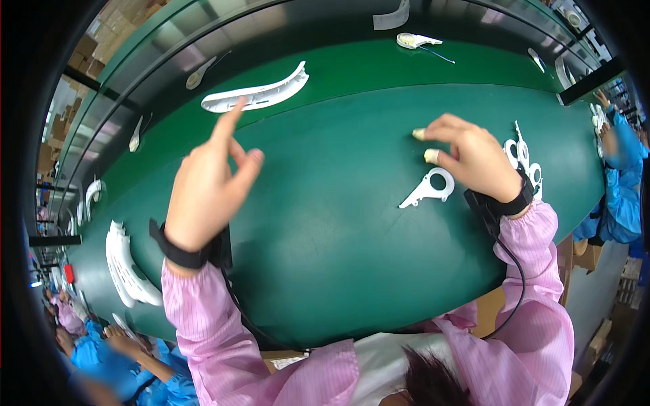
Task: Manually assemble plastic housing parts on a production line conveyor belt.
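My left hand is raised over the green table with its index finger stretched out and its thumb apart. The fingertip overlaps the near edge of a long curved white plastic shell; whether it touches cannot be made out. My right hand holds nothing, its fingers bent and apart, with pale covers on two fingertips. Just below its fingers lies a flat white plastic piece with a ring and a pointed arm. Several similar ring-shaped white pieces lie beside my right wrist, partly hidden by it.
Stacked curved white shells lie at the left. On the far dark green strip sits a white part with a blue wire, with other white parts along it. People in blue work at the far right and lower left.
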Demonstrator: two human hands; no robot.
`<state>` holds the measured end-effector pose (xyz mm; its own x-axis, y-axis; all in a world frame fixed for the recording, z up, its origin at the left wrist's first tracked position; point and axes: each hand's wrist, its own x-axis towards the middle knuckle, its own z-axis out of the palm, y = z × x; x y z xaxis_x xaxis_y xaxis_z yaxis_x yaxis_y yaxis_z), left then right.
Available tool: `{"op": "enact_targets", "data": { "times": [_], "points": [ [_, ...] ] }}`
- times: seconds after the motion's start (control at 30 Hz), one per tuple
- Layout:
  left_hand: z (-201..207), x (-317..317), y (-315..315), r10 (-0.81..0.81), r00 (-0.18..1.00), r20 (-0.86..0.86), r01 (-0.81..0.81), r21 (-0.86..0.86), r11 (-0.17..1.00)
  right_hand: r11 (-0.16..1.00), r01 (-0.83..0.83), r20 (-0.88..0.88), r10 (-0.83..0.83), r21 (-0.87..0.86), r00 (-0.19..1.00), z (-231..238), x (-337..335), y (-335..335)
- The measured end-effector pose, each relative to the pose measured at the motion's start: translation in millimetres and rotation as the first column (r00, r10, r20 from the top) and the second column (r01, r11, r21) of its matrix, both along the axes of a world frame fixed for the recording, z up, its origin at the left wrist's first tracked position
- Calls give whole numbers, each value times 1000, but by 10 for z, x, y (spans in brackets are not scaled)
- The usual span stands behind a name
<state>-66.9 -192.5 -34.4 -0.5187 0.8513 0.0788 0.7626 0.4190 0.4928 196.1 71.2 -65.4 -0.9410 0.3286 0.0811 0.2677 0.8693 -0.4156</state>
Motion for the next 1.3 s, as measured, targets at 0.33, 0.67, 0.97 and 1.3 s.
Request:
{"op": "enact_targets", "data": {
  "times": [0.33,0.67,0.97,1.3],
  "points": [
    [-510,-759,607,86,992,-88,-98,-142,985,980,-47,6,49,-193,999,-6,284,-127],
    [-505,-748,687,127,975,-180,-76,266,961,990,-127,-76,123,-54,990,-109,350,-243],
    [144,595,416,-533,772,-345,508,-167,845,972,-72,-83,54,-223,995,-72,382,-200],
    [-286,764,214,-394,915,-89,394,-15,919,986,119,-185,-138,-115,973,-19,429,-34]
  ]
}}
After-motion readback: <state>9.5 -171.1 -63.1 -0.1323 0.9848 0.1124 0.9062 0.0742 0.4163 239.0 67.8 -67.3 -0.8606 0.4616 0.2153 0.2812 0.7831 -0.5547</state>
